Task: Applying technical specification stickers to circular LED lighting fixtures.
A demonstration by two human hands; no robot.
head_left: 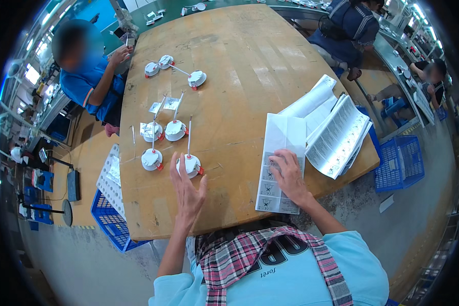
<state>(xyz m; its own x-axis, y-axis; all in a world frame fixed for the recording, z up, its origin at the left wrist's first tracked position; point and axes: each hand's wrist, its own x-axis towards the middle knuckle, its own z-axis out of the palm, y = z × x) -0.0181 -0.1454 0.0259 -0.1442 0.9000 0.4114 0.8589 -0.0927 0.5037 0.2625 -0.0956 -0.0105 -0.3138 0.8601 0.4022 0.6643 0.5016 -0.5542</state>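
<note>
Well, the left hand [188, 195] is spread, thumb and fingers apart, right at the nearest round white fitting [191, 166] on the brown table [229, 107]; I can't tell whether the fingertips touch it. The right hand [290, 178] lies bent-fingered over a sheet of printed labels [284, 140] near the table's front edge; from here I can't make out whether it pinches the paper. Just beside the sheet, a thick pile of printed leaflets [337, 136] fans toward the right-hand edge.

A second fitting [151, 160] sits to the left of the first, with two more behind them and three farther up the table. Across the left edge, a co-worker in a blue shirt [89, 81] holds both forearms raised. Blue crates [400, 162] flank the table.
</note>
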